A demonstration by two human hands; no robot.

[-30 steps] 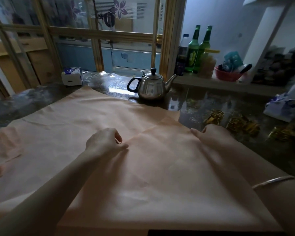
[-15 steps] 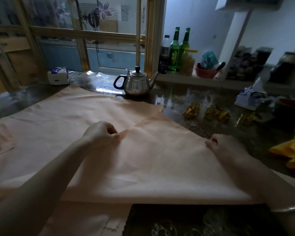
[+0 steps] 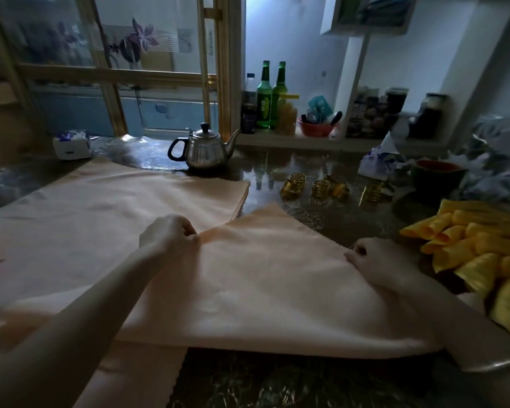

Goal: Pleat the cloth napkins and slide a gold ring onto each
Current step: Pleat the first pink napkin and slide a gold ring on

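Note:
A peach cloth napkin (image 3: pixel 262 287) is lifted off the table, its top edge stretched between both hands. My left hand (image 3: pixel 167 235) pinches the left end of that edge with curled fingers. My right hand (image 3: pixel 374 256) grips the right end. More peach napkins (image 3: pixel 100 207) lie flat in a stack underneath and to the left. Several gold rings (image 3: pixel 320 188) sit on the dark table beyond the napkin, apart from both hands.
A steel teapot (image 3: pixel 203 150) stands at the back centre. Rolled yellow napkins (image 3: pixel 477 248) are piled at the right. A tissue pack (image 3: pixel 71 145) sits at the back left. Green bottles (image 3: pixel 270 95) and a red bowl (image 3: pixel 317 129) stand on the shelf; a dark bowl (image 3: pixel 436 176) lies right.
Both hands have pulled the top napkin toward me and lifted it; the right hand moved down its edge and took hold. The view swung right, showing the yellow napkins.

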